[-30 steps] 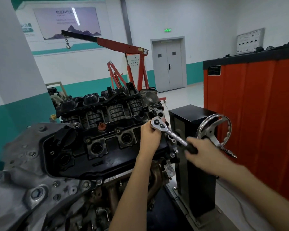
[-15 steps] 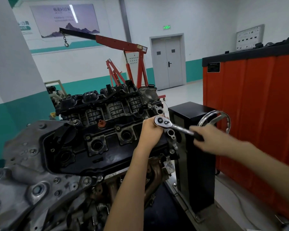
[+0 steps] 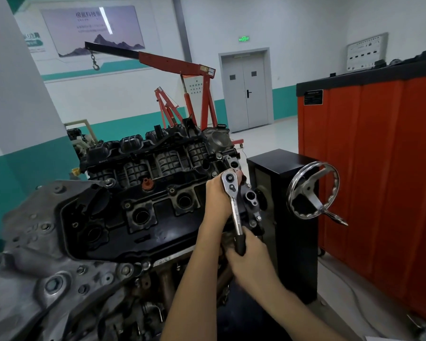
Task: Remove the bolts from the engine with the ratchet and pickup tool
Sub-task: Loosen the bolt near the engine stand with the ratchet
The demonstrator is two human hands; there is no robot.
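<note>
The engine [image 3: 138,207] fills the left and middle of the view, its black valve cover facing up. A chrome ratchet [image 3: 234,203] stands on the cover's right end, head at the top and handle pointing down toward me. My left hand [image 3: 215,195] wraps around the ratchet just under its head. My right hand [image 3: 249,257] grips the black handle end. The bolt under the ratchet head is hidden. No pickup tool is in sight.
A black stand [image 3: 288,217] with a chrome handwheel [image 3: 314,190] sits right of the engine. An orange cabinet [image 3: 379,168] stands beyond it. A red engine hoist [image 3: 190,94] and grey double doors [image 3: 246,92] are at the back.
My right hand has swung the ratchet handle from pointing right to pointing down toward me. My left hand has stayed at the ratchet head.
</note>
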